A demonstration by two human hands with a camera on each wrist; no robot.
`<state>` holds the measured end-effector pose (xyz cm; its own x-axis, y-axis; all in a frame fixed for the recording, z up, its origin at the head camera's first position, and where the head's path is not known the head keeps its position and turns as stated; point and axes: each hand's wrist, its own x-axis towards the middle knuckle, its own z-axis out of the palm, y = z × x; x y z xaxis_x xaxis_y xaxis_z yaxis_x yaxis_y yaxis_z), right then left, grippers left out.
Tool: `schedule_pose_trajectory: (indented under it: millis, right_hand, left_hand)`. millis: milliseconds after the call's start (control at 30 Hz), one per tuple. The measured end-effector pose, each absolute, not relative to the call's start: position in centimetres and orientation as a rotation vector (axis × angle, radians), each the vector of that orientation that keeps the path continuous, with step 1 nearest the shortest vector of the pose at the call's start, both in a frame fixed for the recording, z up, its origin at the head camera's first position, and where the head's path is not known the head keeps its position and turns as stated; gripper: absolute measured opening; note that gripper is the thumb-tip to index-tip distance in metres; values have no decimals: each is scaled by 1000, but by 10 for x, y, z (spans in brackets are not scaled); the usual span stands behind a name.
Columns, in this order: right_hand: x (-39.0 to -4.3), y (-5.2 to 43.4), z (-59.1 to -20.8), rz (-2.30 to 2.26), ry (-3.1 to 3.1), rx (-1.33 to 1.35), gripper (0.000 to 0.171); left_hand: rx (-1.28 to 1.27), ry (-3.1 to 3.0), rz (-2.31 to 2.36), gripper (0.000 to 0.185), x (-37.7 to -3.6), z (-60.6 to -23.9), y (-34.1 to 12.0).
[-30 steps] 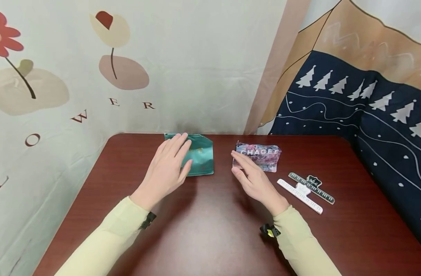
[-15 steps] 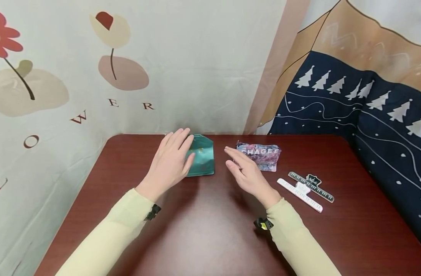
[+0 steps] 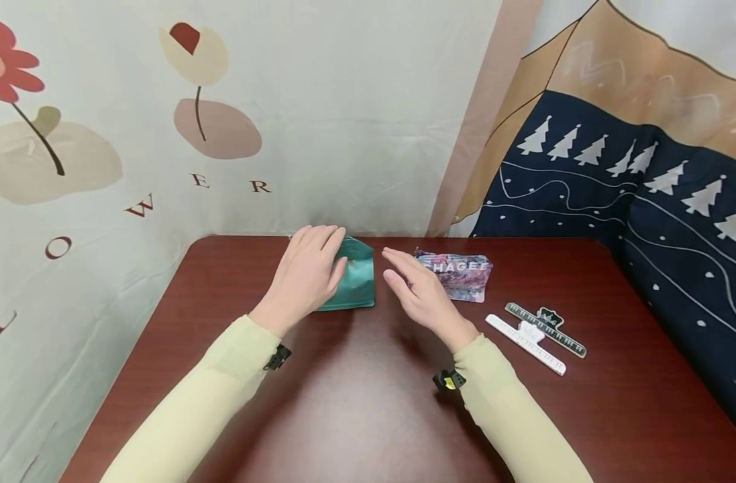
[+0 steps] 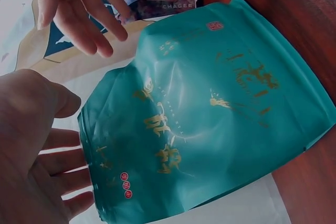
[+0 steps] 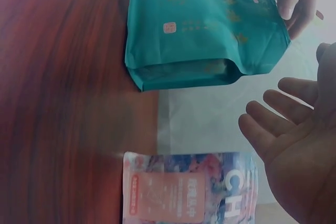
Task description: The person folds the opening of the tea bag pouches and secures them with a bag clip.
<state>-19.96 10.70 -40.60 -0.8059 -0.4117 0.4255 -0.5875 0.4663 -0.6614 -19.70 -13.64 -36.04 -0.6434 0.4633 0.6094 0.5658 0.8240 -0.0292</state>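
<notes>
Standing upright at the far edge of the bench (image 3: 368, 416), the teal pouch (image 3: 357, 276) could tip backward or slide if pressed from one side only; its glossy film looks slippery. Left hand (image 3: 306, 276): fingers straight and relaxed, resting against the pouch's left face and top edge, gripping nothing. Right hand (image 3: 418, 292): flat, fingers extended, empty, just beside the pouch's right edge, not touching. Risk: its back could knock the pink pouch (image 3: 461, 275) just behind it. Two sealing clips (image 3: 537, 332) lie well right.
</notes>
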Motion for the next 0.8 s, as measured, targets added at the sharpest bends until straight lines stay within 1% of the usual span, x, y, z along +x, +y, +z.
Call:
schedule_pose_trajectory:
  millis: [100,367,800]
  right_hand:
    - [-202,101,-404,1248,-2496,873,45]
    - [-210,85,-403,1260,-2477,903,44]
    - [-216,80,-402,1308,-2513,829,43]
  left_hand:
    - [-750,-2384,-204,39,-200,-359,-135]
    - [-731,-2396,-218,18,-208,-356,-136]
    - [-688,-2457,-251,10,-222,-360,-135]
